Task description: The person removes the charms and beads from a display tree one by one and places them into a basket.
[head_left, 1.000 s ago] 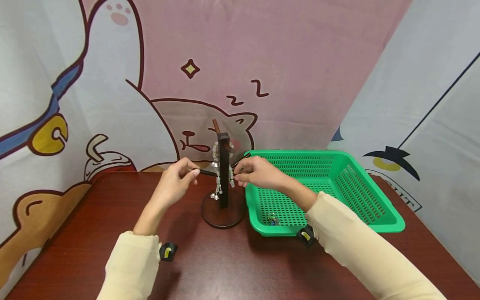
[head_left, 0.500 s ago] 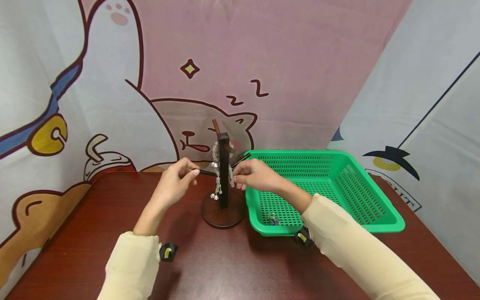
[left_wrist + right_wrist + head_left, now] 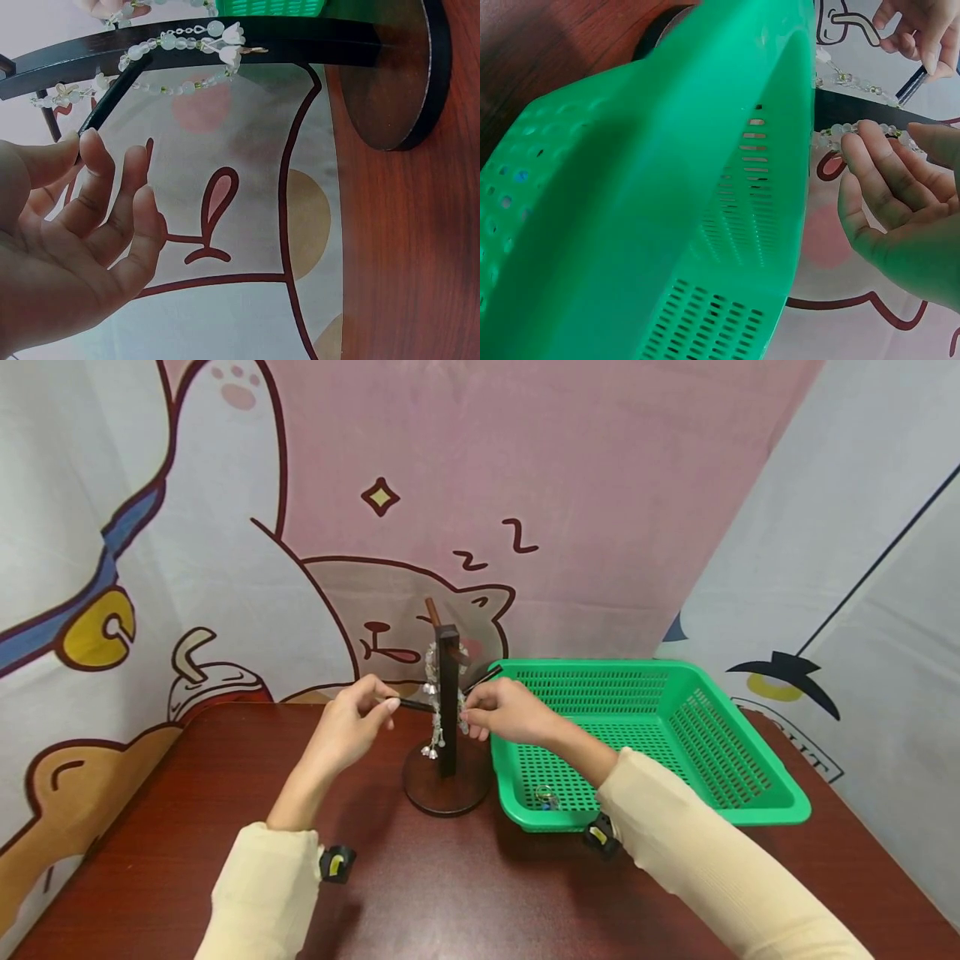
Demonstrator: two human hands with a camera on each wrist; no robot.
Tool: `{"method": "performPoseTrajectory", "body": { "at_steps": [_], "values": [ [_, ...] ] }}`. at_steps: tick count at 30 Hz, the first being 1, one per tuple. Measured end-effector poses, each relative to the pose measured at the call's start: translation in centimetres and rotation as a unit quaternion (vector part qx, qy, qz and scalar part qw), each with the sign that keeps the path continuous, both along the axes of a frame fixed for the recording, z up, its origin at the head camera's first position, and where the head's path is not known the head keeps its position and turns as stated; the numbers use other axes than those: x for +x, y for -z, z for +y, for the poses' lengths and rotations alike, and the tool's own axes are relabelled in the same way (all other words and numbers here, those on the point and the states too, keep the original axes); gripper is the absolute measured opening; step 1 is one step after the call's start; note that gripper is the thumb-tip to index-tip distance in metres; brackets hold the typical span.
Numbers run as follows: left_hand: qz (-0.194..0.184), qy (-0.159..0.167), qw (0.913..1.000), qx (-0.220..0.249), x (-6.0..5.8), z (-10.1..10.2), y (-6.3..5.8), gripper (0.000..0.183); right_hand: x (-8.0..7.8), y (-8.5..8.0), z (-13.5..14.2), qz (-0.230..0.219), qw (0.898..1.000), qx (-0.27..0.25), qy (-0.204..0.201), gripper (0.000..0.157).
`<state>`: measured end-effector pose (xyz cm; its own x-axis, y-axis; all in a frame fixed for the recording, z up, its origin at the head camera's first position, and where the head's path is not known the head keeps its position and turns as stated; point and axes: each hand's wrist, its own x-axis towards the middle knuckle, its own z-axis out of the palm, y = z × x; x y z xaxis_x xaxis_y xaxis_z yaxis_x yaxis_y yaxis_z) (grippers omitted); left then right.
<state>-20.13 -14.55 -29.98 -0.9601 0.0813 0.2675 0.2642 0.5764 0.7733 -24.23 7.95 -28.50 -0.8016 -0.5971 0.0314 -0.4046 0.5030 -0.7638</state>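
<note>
Left grip [image 3: 351,717]: thumb and forefinger pinched on the end of a dark rod [image 3: 415,704], other fingers loose and apart below. I likely hold it to steady the stand while the other side gets handled. Right grip [image 3: 513,710]: thumb and fingers drawn in on a strand of clear beads [image 3: 840,133] at the right of the dark post [image 3: 447,718]; looks like a light pinch, though exact contact is partly hidden by my fingertips. Small slippery beads, so fingertips probably suit better than the palm.

More beads [image 3: 180,43] hang on the post's left side, ending in white flower drops [image 3: 429,752]. One piece or several, can't tell. A second dark rod [image 3: 483,678] slants up past my right grip; can't see whether it joins the pinched one behind the post.

Post is upright on a round base [image 3: 446,793], flat on the table [image 3: 375,893]; wide foot presumably there so a side pull doesn't tip it. Green basket [image 3: 660,820] sits just right of the base, handy to my right grip. Small shiny items [image 3: 547,798] lie in its near left corner, too small to identify.
</note>
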Motion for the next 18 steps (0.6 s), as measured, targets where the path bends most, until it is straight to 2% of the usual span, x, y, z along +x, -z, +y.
{"method": "performPoseTrajectory", "body": {
  "at_steps": [7, 18],
  "values": [
    [-0.008, 0.001, 1.0, 0.0, -0.05, -0.03, -0.06, 0.009, -0.04, -0.05, 0.07, 0.01, 1.0, -0.001, -0.006, 0.012],
    [0.005, 0.001, 1.0, -0.005, -0.1, -0.03, 0.03, 0.008, -0.05, -0.78, 0.48, 0.0, 1.0, 0.014, -0.002, 0.013]
  ]
}}
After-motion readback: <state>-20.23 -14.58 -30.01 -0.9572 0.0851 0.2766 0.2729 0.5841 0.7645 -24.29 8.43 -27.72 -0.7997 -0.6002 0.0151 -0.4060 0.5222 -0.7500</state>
